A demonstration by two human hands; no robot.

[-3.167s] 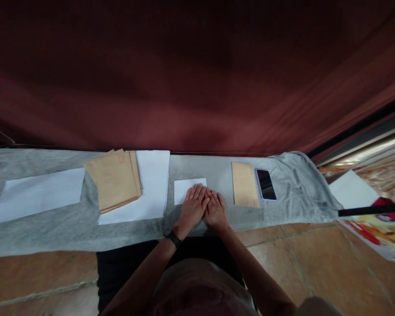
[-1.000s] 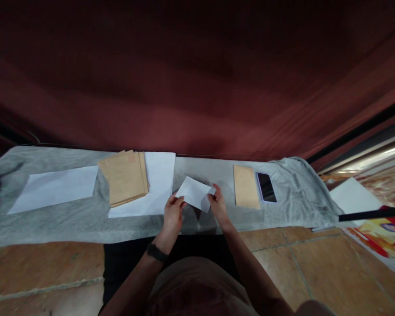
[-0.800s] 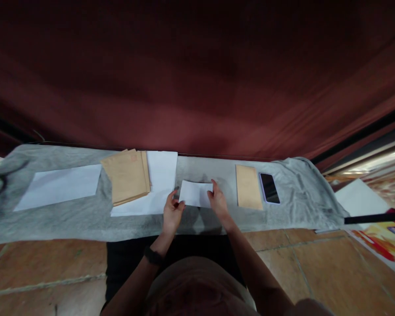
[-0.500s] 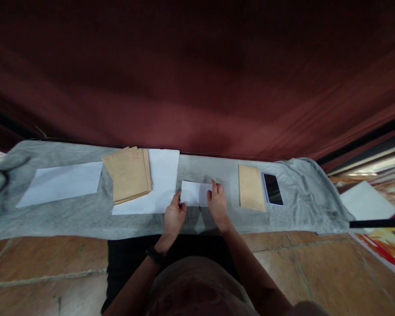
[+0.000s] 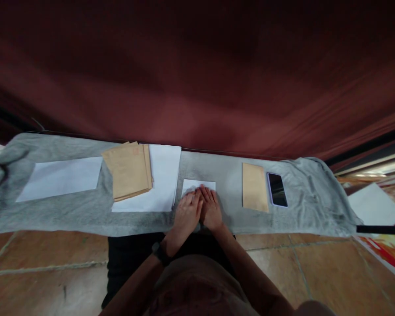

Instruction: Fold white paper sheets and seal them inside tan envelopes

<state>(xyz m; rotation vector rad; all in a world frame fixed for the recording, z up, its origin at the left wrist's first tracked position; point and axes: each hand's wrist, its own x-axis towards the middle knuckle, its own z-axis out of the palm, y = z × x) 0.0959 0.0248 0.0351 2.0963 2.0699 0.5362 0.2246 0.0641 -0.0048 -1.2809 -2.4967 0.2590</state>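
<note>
A small folded white paper [image 5: 197, 184] lies on the grey cloth [image 5: 85, 215] in front of me. Both hands rest flat on its near part, side by side and touching. My left hand [image 5: 187, 213], with a dark band at the wrist, has its fingers stretched forward. My right hand [image 5: 210, 209] lies the same way, fingers extended over the paper. Only the paper's far strip shows beyond the fingertips.
A stack of tan envelopes [image 5: 129, 170] sits on a white sheet [image 5: 163, 175] to the left, with another white sheet [image 5: 61, 177] further left. To the right lie one tan envelope [image 5: 254, 186] and a dark phone [image 5: 277, 189]. A red curtain hangs behind; tiled floor lies near me.
A second ago both hands held the folded paper up by its ends, tilted. They lowered it onto the cloth and now press flat on it, close together.
</note>
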